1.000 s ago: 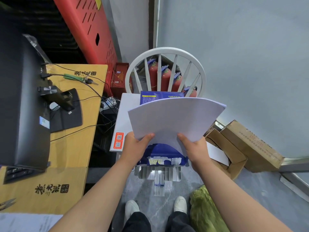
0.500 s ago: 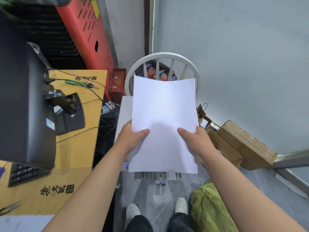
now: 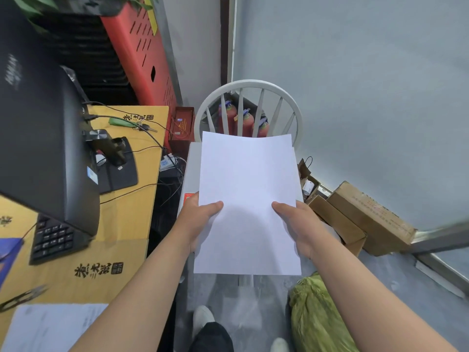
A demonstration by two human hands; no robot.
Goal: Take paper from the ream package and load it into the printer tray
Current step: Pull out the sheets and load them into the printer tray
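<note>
Above the white printer (image 3: pixel 190 168), blank paper stack (image 3: pixel 247 199) clamped in left hand (image 3: pixel 196 219) and right hand (image 3: pixel 300 224) grip

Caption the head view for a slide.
Both hands, left and right, hold a stack of white paper flat above the printer in front of a white chair.

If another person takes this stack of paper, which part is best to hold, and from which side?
Probably the two long side edges of the paper stack, from left and right, about midway, thumbs on top. The left hand and right hand hold it nearer the bottom, and its free far edge curves a little.
</note>
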